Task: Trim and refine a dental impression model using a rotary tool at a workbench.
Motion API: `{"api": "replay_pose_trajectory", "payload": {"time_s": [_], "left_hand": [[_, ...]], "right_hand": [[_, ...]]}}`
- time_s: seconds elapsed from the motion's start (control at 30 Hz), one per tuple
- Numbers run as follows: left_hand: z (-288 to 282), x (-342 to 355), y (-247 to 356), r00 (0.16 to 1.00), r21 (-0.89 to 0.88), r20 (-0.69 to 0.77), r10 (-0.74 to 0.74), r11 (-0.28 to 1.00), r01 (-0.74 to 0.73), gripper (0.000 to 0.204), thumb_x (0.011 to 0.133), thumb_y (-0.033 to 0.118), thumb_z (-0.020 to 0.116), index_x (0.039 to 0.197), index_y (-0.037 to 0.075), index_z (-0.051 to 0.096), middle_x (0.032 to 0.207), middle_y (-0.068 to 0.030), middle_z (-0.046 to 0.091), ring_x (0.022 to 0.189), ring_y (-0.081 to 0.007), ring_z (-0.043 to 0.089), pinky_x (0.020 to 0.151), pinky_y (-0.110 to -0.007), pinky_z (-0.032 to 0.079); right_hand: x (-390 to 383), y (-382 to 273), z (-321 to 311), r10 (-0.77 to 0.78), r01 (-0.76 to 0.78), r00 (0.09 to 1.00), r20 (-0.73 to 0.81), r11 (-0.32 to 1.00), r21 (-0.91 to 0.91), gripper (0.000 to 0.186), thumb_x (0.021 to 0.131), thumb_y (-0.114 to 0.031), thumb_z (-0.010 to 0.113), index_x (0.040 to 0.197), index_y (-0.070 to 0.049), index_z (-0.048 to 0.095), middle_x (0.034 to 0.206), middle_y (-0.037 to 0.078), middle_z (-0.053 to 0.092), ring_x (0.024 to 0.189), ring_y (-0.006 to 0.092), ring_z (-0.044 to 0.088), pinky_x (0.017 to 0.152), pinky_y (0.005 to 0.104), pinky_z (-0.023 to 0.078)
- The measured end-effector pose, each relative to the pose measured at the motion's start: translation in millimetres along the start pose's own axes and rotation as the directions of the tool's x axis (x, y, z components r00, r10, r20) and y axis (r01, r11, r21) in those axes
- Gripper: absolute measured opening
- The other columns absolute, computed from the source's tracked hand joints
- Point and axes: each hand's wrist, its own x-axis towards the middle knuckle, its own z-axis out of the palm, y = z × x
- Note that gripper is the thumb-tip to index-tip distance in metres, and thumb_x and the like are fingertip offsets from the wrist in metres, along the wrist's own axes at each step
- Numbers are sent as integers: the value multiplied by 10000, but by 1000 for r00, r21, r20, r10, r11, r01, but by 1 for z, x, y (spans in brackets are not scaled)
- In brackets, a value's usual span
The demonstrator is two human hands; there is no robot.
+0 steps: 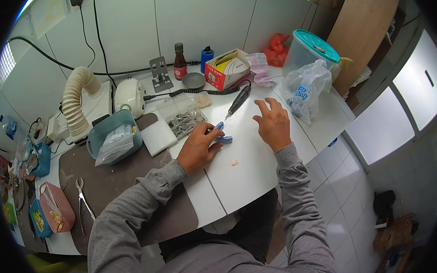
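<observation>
My left hand (198, 147) is closed on a blue horseshoe-shaped dental piece (224, 139), low over the white tabletop. The thumb and fingers hide part of it. My right hand (274, 124) is raised to the right, holding nothing, its fingers spread and slightly bent. Between and beyond the hands lies a dark rotary handpiece (238, 101) with a thin metal tip, which points toward the blue piece. A small pinkish bit (234, 162) rests on the table nearer to me.
A clear case of metal burs (183, 123) stands beyond my left hand. Farther back are a face mask box (227, 70), a brown bottle (180, 63) and a plastic bag (307, 89). To the left are a teal basket (113, 143), pliers (83, 198) and a ribbed hose (77, 97).
</observation>
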Motion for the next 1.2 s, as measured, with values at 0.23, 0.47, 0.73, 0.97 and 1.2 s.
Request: {"api": "replay_pose_trajectory", "payload": {"time_s": [0.23,0.47,0.73,0.97,1.2], "left_hand": [[-5,0,-1,998,-32,-52,41,999,-42,255,884,58,870,1089,25,722,1408,-247,668,1248,-422,676,1061,-470,555],[-11,0,1,989,-219,-133,-60,975,30,264,878,23,872,1034,9,659,1544,-273,589,1215,-434,718,982,-462,601],[-14,0,-2,960,-353,-165,-227,922,158,776,837,20,927,1506,20,534,1509,-182,561,1234,-263,681,1022,-359,603],[-21,3,-1,966,-380,-74,-248,903,202,847,836,23,941,1570,12,517,1432,-157,580,1245,-253,684,1069,-365,596],[-21,4,0,968,-415,-28,-248,884,214,840,835,60,963,1558,5,540,1409,-155,600,1252,-255,681,1097,-373,580]], "right_hand": [[75,20,54,-494,487,841,219,869,88,541,889,-134,871,1408,-184,729,1350,40,704,1409,269,577,1117,494,461],[86,24,67,-576,542,806,137,811,222,459,912,-117,846,1354,-159,729,1247,61,723,1290,314,640,1133,569,459],[79,-8,30,-568,339,799,196,696,634,213,964,-123,784,1165,-88,725,1041,121,674,973,327,654,883,489,495],[71,-13,27,-666,441,703,250,684,581,437,1071,-520,652,994,-93,707,787,93,568,694,327,565,669,446,425],[66,-15,24,-649,412,680,342,723,554,463,1064,-514,649,921,-74,676,732,102,553,639,344,553,617,458,417]]}}
